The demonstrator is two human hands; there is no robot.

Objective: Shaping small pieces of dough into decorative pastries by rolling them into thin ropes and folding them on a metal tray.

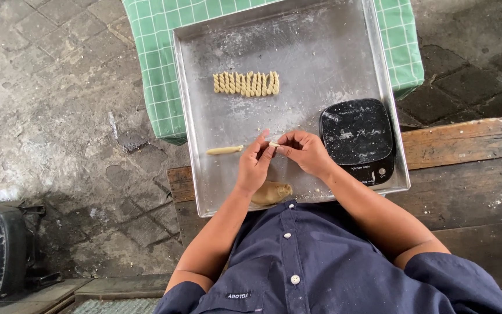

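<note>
Pinched at frame centre between left hand (255, 166) and right hand (304, 150) fingertips: small dough piece (273, 144), probably soft, light, easily deformed.

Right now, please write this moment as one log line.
left hand: pinches small dough strip | right hand: pinches same strip | square metal tray: row of twisted dough pieces, black kitchen scale

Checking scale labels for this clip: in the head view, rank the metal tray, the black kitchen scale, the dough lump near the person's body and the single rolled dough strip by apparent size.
1. Metal tray
2. Black kitchen scale
3. Dough lump, partly hidden by the left forearm, so its rank over the strip is unsure
4. Rolled dough strip
</note>
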